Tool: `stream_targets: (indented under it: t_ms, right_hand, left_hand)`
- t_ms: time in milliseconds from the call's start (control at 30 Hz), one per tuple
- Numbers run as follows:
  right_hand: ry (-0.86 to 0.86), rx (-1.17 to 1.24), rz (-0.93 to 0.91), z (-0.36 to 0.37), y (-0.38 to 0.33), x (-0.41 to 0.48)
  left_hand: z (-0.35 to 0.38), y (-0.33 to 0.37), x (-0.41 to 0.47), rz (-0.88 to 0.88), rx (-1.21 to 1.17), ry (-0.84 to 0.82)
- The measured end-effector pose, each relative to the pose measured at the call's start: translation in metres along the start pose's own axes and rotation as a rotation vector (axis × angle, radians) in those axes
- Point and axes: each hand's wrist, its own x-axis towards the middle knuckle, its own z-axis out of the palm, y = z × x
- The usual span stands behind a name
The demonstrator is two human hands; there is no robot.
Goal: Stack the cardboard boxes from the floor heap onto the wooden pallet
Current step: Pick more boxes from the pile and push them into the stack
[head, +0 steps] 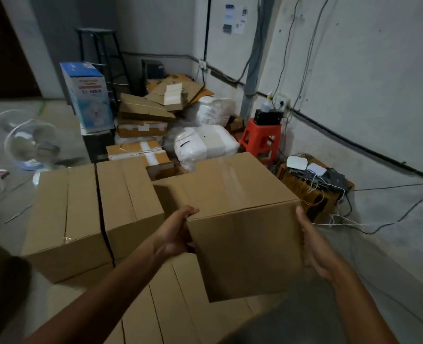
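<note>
I hold a plain brown cardboard box [245,232] in the air between both hands, tilted, its taped top facing up. My left hand [178,232] grips its near left edge, thumb on the top rim and fingers curled against the side. Pressed flat against the box's right side is my right hand [314,247], fingers straight. Two similar taped boxes [66,219] [128,199] stand side by side to the left. Below the held box lies a lower layer of boxes [170,309]. No wooden pallet shows; the boxes cover whatever is under them.
Behind is a heap of flattened cartons [145,108], taped parcels [141,152] and white sacks [205,145]. A red stool [261,137] and a box with network gear [312,187] and loose cables stand by the right wall. A floor fan [31,142] and blue carton [86,95] are at left.
</note>
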Motion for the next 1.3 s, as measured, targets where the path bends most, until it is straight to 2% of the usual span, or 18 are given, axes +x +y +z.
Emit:
stream_targets:
  t_ms: [167,367,633,733,833,1000,1233,1300]
  right_hand:
    - [-0.003,-0.153,0.205,-0.065,-0.021,0.07]
    - [-0.044,-0.139,0.187,-0.083,-0.037,0.137]
    - [-0.092,-0.073,0.186,-0.039,-0.018,0.208]
    - [-0.096,-0.056,0.192,-0.01,-0.014,0.232]
    - [-0.075,-0.034,0.221,0.016,-0.013,0.273]
    - [-0.081,0.004,0.29,0.048,0.007,0.361]
    - [-0.146,0.033,0.244,0.099,0.061,0.486]
    - [-0.184,0.043,0.204,0.112,0.086,0.518]
  left_hand:
    - [0.048,-0.029,0.04,0.109,0.027,0.167]
    - [0.082,-0.041,0.065,0.158,-0.076,0.274]
    - [0.059,-0.024,0.086,0.285,-0.18,0.406]
    - [0.054,0.0,0.103,0.265,-0.195,0.538]
    - [0.034,0.021,0.134,0.249,-0.082,0.649]
    - [-0.016,0.037,0.198,0.299,0.267,0.816]
    - [-0.095,0.039,0.293,0.508,0.683,0.885]
    - [-0.123,0.034,0.32,0.508,0.81,0.913]
